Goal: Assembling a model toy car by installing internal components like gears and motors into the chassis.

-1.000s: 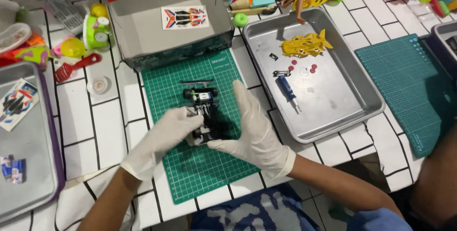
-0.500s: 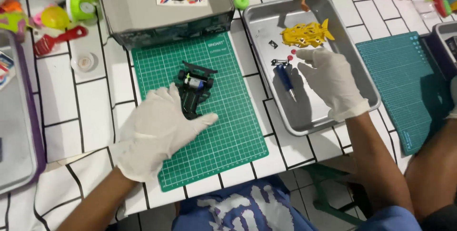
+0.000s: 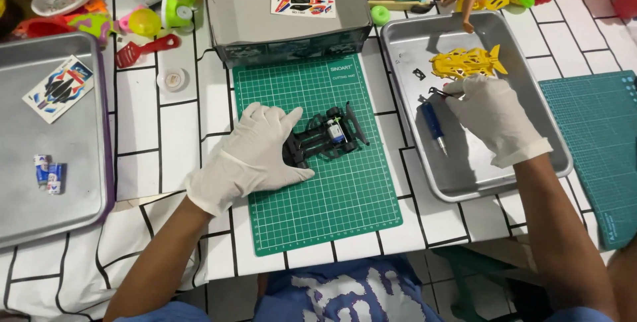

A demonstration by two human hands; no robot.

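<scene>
Resting palm-down at frame centre, the white-gloved left hand [image 3: 255, 156] spreads flat against the black plastic toy car chassis [image 3: 325, 137] on the green cutting mat [image 3: 332, 196]; its long axis runs left-right; the right hand [image 3: 491, 117] pinches a small dark part [image 3: 439, 91] over the metal tray [image 3: 464, 182], right.

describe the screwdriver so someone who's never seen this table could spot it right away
Find the metal tray right of the green cutting mat. Beside the gloved right hand that reaches into it lies the screwdriver: a short tool with a blue handle and a thin metal tip. It is the only blue thing there; the yellow toy car shell lies farther back.
</scene>
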